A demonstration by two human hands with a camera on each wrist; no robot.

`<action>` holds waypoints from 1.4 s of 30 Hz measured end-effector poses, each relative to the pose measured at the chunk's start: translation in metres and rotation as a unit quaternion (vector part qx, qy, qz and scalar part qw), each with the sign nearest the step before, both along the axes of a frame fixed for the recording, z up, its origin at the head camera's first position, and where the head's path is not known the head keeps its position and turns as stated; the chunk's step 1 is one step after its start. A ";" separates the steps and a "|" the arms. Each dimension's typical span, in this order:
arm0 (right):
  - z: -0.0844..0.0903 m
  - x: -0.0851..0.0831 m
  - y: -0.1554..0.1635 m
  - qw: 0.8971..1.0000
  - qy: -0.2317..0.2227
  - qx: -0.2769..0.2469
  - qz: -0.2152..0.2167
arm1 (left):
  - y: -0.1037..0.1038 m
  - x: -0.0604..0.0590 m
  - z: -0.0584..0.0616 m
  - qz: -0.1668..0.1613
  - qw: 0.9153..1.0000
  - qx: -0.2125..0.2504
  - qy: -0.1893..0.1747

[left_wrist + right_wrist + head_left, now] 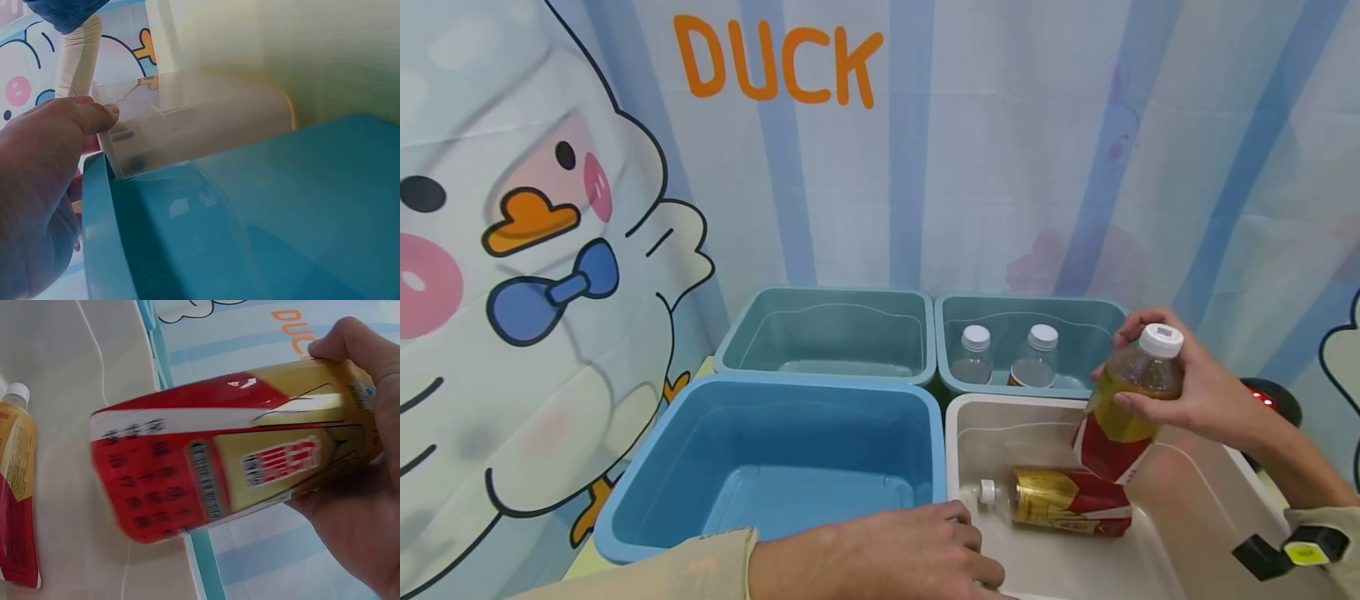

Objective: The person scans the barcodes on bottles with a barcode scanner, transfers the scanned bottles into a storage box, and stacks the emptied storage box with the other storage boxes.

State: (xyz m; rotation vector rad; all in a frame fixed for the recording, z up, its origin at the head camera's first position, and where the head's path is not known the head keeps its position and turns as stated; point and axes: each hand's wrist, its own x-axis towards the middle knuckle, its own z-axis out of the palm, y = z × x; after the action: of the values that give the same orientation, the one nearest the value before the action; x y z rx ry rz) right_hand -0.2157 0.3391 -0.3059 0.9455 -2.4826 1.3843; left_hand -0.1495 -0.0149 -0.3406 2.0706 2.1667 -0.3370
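My right hand [1202, 392] grips a plastic bottle [1123, 421] with a white cap and a red-and-gold label. It holds the bottle tilted above the beige bin [1157, 533], and the right wrist view shows the label [237, 450] close up. A similar bottle [1071, 500] lies on its side in that bin, cap to the left. My left hand [887, 554], fingers loosely bent and holding nothing, is over the near side where the blue bin [760, 383] meets the beige one. In the left wrist view, this hand [44, 169] is beside the blue bin's wall [103, 225].
Behind stand two teal bins. The right one [1075, 304] holds two clear bottles [973, 354] with white caps; the left one [827, 293] shows a bare floor. A striped curtain [1000, 167] with duck drawings hangs behind. A black object with red lights [1273, 400] sits at the right.
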 end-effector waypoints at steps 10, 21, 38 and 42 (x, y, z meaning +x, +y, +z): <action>0.008 0.002 0.005 0.995 0.029 -0.039 -0.082 | 0.000 0.000 -0.001 -0.004 1.000 0.009 0.002; 0.024 0.004 0.017 0.985 0.022 -0.158 -0.070 | 0.000 -0.001 -0.001 -0.003 1.000 0.014 -0.010; 0.038 -0.002 0.043 0.965 0.067 -0.063 -0.244 | 0.000 0.000 -0.001 -0.007 1.000 0.018 -0.001; 0.038 -0.004 0.052 0.958 0.053 -0.053 -0.276 | 0.000 0.000 -0.001 -0.005 1.000 0.017 -0.003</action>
State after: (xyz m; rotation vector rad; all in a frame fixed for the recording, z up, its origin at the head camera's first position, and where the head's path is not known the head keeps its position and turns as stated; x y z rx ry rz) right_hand -0.2195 0.3915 -0.2681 0.2560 -2.3061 1.2165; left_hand -0.1493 -0.0149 -0.3415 2.0977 2.1751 -0.2972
